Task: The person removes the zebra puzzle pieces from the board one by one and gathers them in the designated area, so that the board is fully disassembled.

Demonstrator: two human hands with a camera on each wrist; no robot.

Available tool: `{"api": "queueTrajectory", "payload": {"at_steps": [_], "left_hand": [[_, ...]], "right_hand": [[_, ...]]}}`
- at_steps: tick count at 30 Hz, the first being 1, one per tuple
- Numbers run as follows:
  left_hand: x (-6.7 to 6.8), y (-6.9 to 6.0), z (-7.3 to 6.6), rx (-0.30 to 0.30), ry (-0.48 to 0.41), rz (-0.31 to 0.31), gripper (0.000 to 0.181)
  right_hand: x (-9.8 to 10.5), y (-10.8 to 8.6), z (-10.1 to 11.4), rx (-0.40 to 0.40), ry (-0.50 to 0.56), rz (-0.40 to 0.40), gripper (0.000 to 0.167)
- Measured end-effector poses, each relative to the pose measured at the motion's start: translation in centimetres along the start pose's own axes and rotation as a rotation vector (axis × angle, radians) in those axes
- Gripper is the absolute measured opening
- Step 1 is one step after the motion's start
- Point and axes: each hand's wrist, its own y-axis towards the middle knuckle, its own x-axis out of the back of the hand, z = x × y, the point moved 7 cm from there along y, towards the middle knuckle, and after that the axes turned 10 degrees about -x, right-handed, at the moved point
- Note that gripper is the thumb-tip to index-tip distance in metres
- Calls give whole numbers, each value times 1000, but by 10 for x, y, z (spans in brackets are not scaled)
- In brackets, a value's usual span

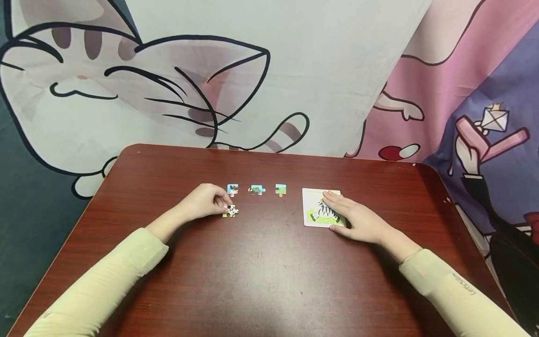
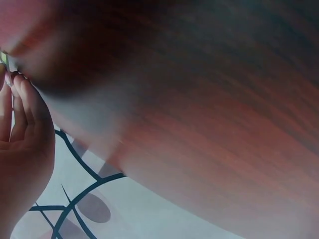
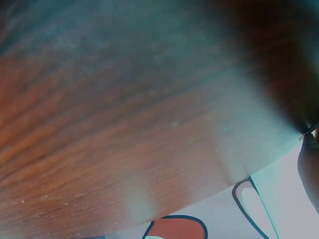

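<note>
In the head view, my left hand (image 1: 207, 202) pinches a jigsaw piece (image 1: 231, 211) with black, white and green print between thumb and fingers, at or just above the table. The left wrist view shows that hand (image 2: 27, 119) at its left edge, with only a sliver of the piece. My right hand (image 1: 358, 217) lies with straight fingers over the right side of a white-bordered puzzle board (image 1: 308, 196) bearing a zebra picture, partly covering it. Only a dark bit of the right hand (image 3: 310, 169) appears in the right wrist view.
Beyond the held piece, a zebra-print piece (image 1: 232, 189), a blue-and-green piece (image 1: 256, 189) and a green piece (image 1: 280, 189) lie in a row. All are on a brown wooden table (image 1: 261, 281). A cartoon-printed cloth (image 1: 328, 70) hangs behind its far edge.
</note>
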Motion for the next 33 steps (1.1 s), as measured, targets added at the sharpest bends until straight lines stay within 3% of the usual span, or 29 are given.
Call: {"api": "queueTrajectory", "payload": {"at_steps": [12, 33], "left_hand": [[-1, 0, 0, 12, 20, -30, 14], [1, -4, 4, 46, -6, -59, 14]], "right_hand": [[0, -2, 2, 14, 3, -21, 75], [-1, 0, 0, -27, 9, 22, 77]]}}
